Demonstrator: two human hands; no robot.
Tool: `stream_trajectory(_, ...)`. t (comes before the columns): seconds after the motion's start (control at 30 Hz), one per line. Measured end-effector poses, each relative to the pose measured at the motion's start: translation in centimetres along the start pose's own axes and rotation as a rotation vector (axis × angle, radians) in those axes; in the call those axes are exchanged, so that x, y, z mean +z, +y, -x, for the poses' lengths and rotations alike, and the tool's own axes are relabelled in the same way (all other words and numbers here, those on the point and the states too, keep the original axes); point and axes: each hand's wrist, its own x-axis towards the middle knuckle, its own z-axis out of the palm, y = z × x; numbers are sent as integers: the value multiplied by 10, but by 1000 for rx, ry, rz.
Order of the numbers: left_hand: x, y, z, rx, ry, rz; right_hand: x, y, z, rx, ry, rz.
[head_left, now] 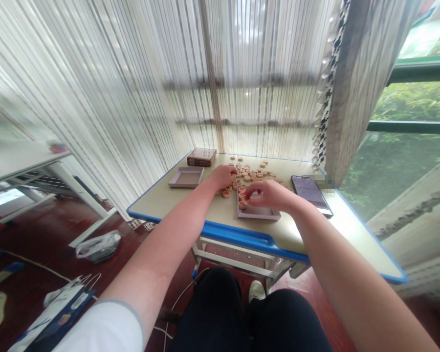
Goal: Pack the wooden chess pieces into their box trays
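Several round wooden game pieces (252, 171) lie scattered on a beige table with a blue edge (238, 233). My left hand (223, 176) rests curled on the pieces at the pile's left side, fingers bent over them. My right hand (266, 193) hovers over a shallow grey tray (258, 212), fingers pinched together near a few pieces (242, 200) in the tray's left end. What the right fingers pinch is too small to make out.
A second grey tray (186, 177) and a brown box (201, 157) sit at the table's far left. A black phone (311, 194) lies on the right. Striped curtains hang behind, a window to the right. Bags (98, 246) lie on the red floor at left.
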Motion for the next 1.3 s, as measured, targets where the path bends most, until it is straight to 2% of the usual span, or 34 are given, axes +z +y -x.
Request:
stream_trajectory(0.23, -1, -1, 0, 38, -1, -22, 7, -2, -1, -63, -58, -20)
stream_trajectory(0.6, 1, -2, 0, 60, 9, -2, 8, -3, -2, -127, -41, 6)
stream_trajectory(0.83, 2, -3, -1, 40, -8, -5, 10, 4, -2, -110, -18, -45)
stream_trajectory(1.0, 4, -5, -2, 65, 21, 3, 10, 4, -3, -154, -11, -43)
stream_trajectory(1.3, 6, -8, -2, 74, 51, 33, 12, 5, -2, -141, -3, -17)
